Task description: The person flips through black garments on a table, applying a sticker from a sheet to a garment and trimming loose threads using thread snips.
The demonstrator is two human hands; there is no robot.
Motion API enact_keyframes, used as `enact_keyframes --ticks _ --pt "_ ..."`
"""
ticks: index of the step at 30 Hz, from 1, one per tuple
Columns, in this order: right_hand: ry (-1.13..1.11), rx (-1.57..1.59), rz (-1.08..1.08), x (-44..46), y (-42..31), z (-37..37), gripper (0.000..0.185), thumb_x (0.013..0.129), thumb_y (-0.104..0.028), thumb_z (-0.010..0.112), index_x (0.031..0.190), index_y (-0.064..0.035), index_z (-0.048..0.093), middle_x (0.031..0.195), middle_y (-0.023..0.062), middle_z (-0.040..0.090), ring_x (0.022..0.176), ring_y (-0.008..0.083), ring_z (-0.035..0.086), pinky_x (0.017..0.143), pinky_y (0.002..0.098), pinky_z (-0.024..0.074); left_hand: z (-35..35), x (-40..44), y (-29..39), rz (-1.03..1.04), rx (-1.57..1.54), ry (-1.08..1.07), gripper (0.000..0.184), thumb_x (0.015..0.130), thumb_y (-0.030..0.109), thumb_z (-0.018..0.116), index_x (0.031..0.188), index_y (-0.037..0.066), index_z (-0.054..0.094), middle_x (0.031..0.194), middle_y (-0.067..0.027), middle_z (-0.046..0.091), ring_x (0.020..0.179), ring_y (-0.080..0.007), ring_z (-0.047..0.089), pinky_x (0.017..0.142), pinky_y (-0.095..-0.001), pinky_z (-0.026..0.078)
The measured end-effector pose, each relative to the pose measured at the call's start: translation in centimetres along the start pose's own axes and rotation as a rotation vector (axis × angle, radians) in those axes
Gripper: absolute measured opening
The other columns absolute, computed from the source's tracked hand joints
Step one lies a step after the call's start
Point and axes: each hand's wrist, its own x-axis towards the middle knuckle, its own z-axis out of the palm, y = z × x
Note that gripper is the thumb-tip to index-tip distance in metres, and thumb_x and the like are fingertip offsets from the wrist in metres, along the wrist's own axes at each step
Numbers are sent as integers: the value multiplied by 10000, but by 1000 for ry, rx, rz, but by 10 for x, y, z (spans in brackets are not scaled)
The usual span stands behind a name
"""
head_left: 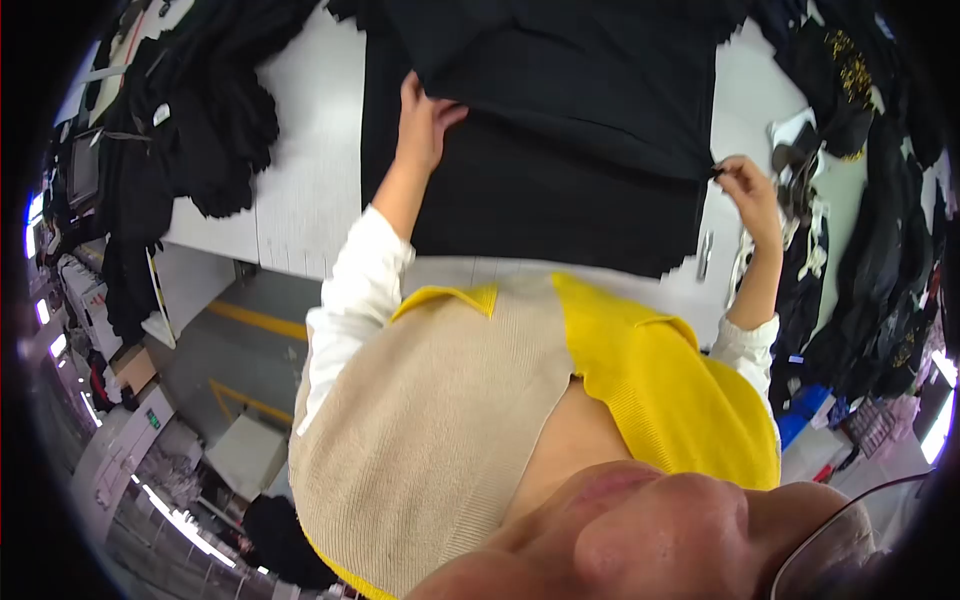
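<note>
A black garment (560, 215) lies spread on the white table before me, its upper layer folded or lifted along a slanting edge. At the left end of that edge is my left hand (423, 125), the fabric between its thumb and fingers; part of the grip is hidden by the cloth. My right hand (748, 190) pinches the garment at its right side edge, with fingertips closed on a small bit of black cloth. Between the two hands the layer's edge runs fairly taut. The garment's far part goes out of view at the top.
Piles of black clothing (215, 130) lie on the white table (312, 150) at left. More dark garments (870, 250), some with gold decoration (850, 65), are heaped at right. A small metal tool (706, 256) lies near my right hand. Yellow lines (258, 320) mark the floor.
</note>
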Motion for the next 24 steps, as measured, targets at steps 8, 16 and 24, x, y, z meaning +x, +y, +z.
enact_keyframes --ticks 8,16,24 --pt "189 64 140 -38 59 37 195 829 -35 572 1022 -29 593 920 36 611 814 121 558 758 217 432 -15 -36 -4 -152 265 247 358 879 88 482 1221 -1 422 972 -139 545 650 -178 552 611 -280 483" --pt "388 -677 -372 -36 20 113 333 731 -170 651 1060 -126 633 1152 45 591 1054 234 541 938 341 380 22 -40 0 1223 1638 -78 244 802 84 573 1024 -3 519 794 -109 552 593 -211 514 609 -306 459" --pt "251 -532 -171 16 78 129 219 774 -259 666 968 -158 676 1048 -12 631 1008 206 545 904 320 390 -31 72 1 4 1176 173 324 760 51 503 1074 42 583 896 -147 640 825 -376 591 784 -358 473"
